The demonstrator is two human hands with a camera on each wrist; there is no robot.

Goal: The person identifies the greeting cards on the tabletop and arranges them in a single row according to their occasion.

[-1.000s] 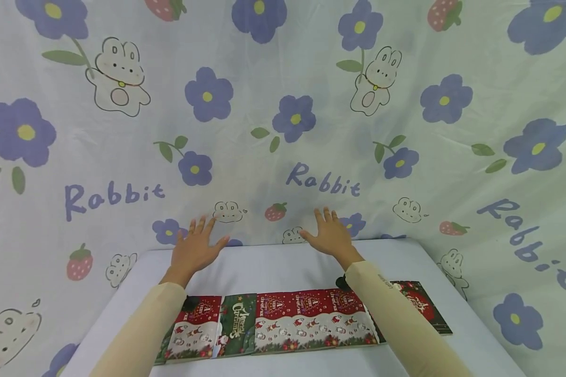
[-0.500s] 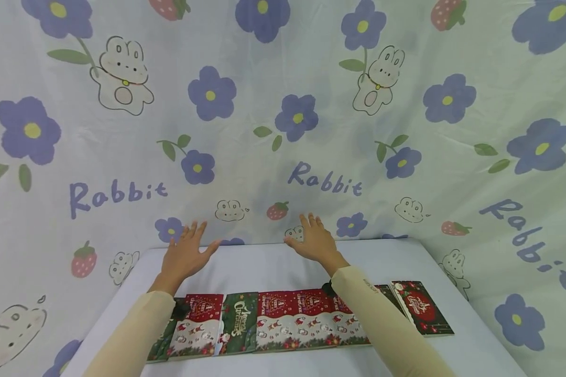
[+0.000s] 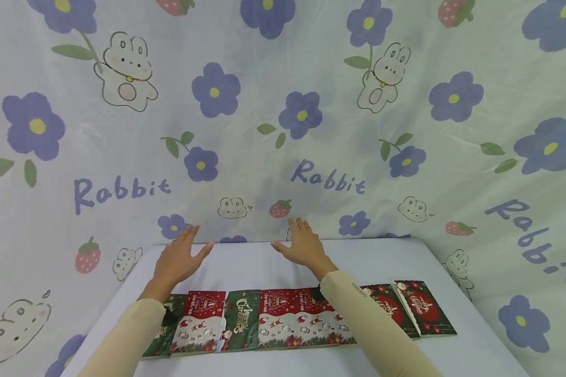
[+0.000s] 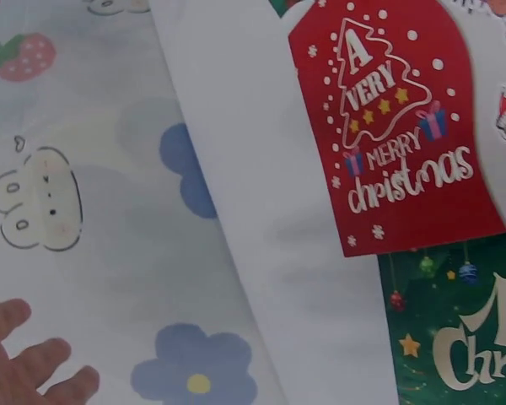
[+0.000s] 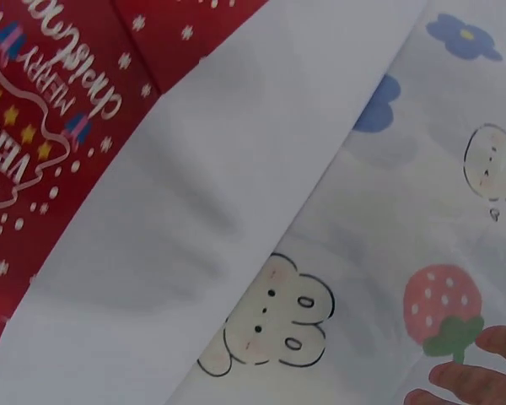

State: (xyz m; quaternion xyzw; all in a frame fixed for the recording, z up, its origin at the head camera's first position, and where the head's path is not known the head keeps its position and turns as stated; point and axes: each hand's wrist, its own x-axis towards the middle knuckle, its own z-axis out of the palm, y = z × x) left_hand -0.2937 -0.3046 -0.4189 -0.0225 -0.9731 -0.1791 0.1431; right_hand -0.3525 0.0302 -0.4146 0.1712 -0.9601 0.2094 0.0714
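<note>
My left hand point(image 3: 175, 262) is raised over the far left part of the white table, fingers extended and thumb spread, holding nothing. To its right, my right hand point(image 3: 303, 248) hovers over the back of the table in the same way, also holding nothing. Nearer the person lies a row of Christmas-patterned booklets. From the left come a green booklet point(image 3: 158, 340), a red-and-white booklet point(image 3: 198, 322) and a green "Merry Christmas" booklet point(image 3: 241, 319). Several red-and-white booklets point(image 3: 287, 320) follow, partly hidden by the right sleeve. Two dark booklets with red circles end the row, the outermost dark booklet point(image 3: 426, 309) slightly tilted.
The white tabletop point(image 3: 245, 262) reaches back to a hanging cloth point(image 3: 245, 141) printed with rabbits, purple flowers and strawberries. More of this cloth hangs along the right side. Cream sleeves point(image 3: 122, 340) cross over parts of the booklet row.
Both hands have drifted left and a little lower, still holding nothing. The right sleeve has moved off part of the dark booklets, so more of them shows. The head view has shifted slightly.
</note>
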